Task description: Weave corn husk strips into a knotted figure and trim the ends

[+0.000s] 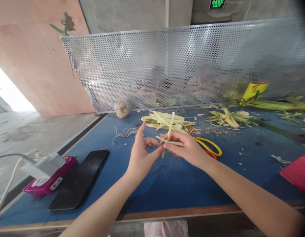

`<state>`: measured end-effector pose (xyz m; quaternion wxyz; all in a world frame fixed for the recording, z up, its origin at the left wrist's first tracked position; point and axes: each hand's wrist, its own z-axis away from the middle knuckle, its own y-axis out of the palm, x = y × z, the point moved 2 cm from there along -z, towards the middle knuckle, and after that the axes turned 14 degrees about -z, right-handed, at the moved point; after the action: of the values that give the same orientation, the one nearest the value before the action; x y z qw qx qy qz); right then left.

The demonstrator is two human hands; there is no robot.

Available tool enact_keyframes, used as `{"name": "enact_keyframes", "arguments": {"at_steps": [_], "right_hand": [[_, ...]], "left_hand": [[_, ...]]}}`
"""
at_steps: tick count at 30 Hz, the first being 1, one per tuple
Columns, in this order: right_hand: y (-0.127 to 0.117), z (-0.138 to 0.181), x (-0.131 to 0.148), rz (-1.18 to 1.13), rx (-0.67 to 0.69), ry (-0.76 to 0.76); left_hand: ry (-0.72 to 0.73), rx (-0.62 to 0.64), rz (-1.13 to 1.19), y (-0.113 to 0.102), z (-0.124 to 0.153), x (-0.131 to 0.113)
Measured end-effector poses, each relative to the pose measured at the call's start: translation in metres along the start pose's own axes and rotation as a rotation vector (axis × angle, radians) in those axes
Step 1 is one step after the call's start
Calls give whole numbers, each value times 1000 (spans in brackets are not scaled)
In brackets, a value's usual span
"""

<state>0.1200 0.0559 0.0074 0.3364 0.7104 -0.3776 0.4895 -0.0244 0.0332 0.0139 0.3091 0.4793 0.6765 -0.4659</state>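
Between both hands, above the blue table, is a small piece made of pale green-yellow husk strips (170,126) that cross each other; one strip points up and another lies toward the right. My left hand (144,149) pinches its lower left side with thumb and index finger, the other fingers raised. My right hand (183,144) grips the strips from the right, fingertips almost meeting those of the left. Just behind lies a pile of flat pale husk leaves (157,119). Scissors with yellow handles (211,144) rest beside my right hand, partly hidden by it.
A black phone (80,179) and a purple power strip (47,182) with a white plug lie at left. Thin twine (125,132) and a roundish pale lump (121,109) sit farther back. More husks (227,118), a yellow can (254,92) and a perforated metal screen (142,65) are beyond.
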Motion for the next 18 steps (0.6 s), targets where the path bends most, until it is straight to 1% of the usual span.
{"name": "enact_keyframes", "arguments": {"at_steps": [3,8,10,12,14,16,18], "right_hand": [[-1,-1,1,34,2,-21],[-4,-2,-1,-22,72,6],[-3,-3,-3,-69,97,41],[-3,-3,-4,-84,99,64],[-4,-4,-5,-87,79,65],[-4,-5,-4,-95,75,73],[-3,-5,-3,-126,102,95]], "left_hand": [[-67,41,20,0,0,-2],[-303,236,262,2,2,-3],[-343,294,290,3,3,-3],[-312,302,253,3,3,-3],[-227,264,176,3,2,-2],[-134,188,115,1,0,-1],[-61,86,84,-1,-2,0]]}}
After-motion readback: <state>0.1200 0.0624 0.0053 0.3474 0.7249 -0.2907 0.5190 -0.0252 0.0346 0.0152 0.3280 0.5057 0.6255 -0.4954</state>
